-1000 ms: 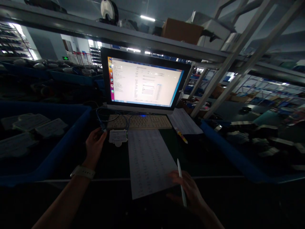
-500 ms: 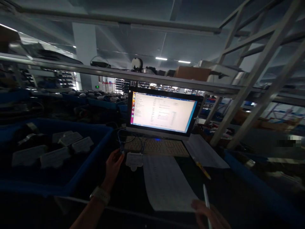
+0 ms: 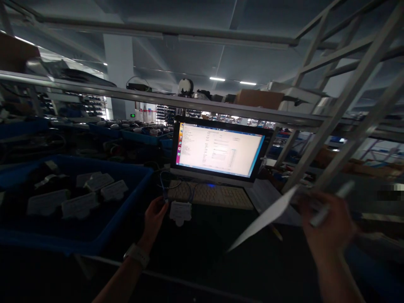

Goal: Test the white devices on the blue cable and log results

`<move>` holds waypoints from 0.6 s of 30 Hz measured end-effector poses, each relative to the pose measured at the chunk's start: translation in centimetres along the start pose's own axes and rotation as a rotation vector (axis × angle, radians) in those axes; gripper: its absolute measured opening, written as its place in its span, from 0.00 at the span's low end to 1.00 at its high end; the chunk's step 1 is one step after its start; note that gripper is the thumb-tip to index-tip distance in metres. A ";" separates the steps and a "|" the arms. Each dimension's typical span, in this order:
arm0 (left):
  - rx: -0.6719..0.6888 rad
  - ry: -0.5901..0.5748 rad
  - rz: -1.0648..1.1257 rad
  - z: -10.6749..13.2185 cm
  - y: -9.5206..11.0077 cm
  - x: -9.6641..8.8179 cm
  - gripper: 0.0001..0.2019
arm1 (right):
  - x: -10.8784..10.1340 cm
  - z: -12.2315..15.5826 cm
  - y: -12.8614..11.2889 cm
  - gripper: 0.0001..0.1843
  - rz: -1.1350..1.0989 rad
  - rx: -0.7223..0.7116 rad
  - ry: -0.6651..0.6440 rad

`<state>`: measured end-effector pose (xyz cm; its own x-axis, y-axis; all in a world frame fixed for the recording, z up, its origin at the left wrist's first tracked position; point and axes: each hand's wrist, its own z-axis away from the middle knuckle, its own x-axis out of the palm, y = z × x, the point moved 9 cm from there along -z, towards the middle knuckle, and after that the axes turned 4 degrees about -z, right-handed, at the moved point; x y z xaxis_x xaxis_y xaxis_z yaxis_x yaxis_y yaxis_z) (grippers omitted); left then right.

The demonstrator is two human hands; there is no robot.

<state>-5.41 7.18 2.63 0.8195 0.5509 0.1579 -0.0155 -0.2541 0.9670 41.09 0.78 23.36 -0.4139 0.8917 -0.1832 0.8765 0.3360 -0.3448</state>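
My left hand rests on the dark bench with fingers pinched on the blue cable's plug, right beside a small white device in front of the keyboard. My right hand is raised at the right, blurred by motion, closed on a white pen and on a printed sheet of paper lifted edge-on off the bench. A lit monitor stands behind the keyboard.
A blue bin at the left holds several white devices. Another paper sheet and a yellow pen lie right of the keyboard. A metal shelf rail with a cardboard box runs overhead; slanted frame struts stand at right.
My right hand has lifted the sheet off the bench and swung it up to the right with the pen. The view has tilted upward. My left hand stays by the white device.
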 end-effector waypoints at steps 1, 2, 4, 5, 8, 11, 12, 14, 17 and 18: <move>0.006 0.004 -0.007 0.0 0.0 0.0 0.25 | 2.1 -1.4 -0.7 0.17 -0.027 -0.023 -0.078; 0.013 0.011 -0.012 0.0 0.1 -0.1 0.25 | 3.4 -2.7 -1.3 0.16 -0.030 -0.036 -0.092; 0.023 0.029 -0.015 -0.1 0.0 -0.4 0.25 | 4.3 -5.0 -2.6 0.11 -0.008 -0.071 -0.066; 0.027 0.036 -0.014 -0.1 0.0 -0.5 0.25 | 3.6 -5.8 -3.2 0.10 0.009 -0.093 0.010; 0.036 0.052 -0.014 -0.2 0.0 -0.6 0.26 | -1.1 -5.9 -5.1 0.09 0.011 -0.207 0.342; 0.027 0.064 -0.020 -0.3 -0.1 -0.6 0.27 | -4.9 -2.3 -6.3 0.09 -0.060 -0.383 0.544; 0.022 0.065 -0.021 -0.3 -0.1 -0.6 0.27 | -5.1 -0.8 -6.3 0.08 -0.091 -0.438 0.509; 0.017 0.055 -0.020 -0.3 -0.1 -0.4 0.27 | -3.1 2.6 -5.7 0.07 -0.145 -0.497 0.250; 0.016 0.024 -0.028 -0.1 0.0 -0.1 0.26 | 2.3 9.5 -4.7 0.09 -0.214 -0.590 -0.216; 0.015 0.018 -0.035 0.0 0.1 -0.1 0.26 | 4.0 11.7 -4.2 0.09 -0.235 -0.594 -0.344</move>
<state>-5.48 7.17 2.70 0.8087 0.5742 0.1275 0.0221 -0.2463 0.9689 32.82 -0.60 13.27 -0.5763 0.6625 -0.4785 0.6997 0.7025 0.1298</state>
